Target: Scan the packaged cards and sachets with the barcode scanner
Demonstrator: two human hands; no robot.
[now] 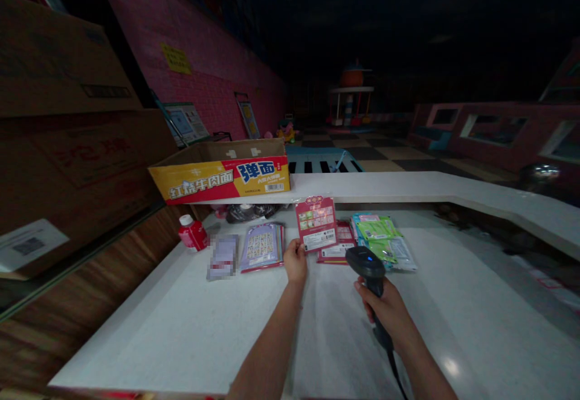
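Note:
My left hand [295, 262] pinches the lower left corner of a red packet [316, 223] and holds it upright above the white counter [181, 321]. My right hand [385, 312] grips the handle of a black barcode scanner [366, 262] with a blue light on its head, which points toward the packet. Its cable trails down past my wrist. Under the lifted packet lies a pile of red packets [338, 249].
A pile of purple packets [263, 246], a blurred flat item [223, 257] and green packets [383, 237] lie on the counter. A red bottle [192, 232] stands at the left. A yellow-and-red noodle carton [222, 173] sits on the raised ledge [453, 190]. Cardboard boxes [67, 116] stack at left.

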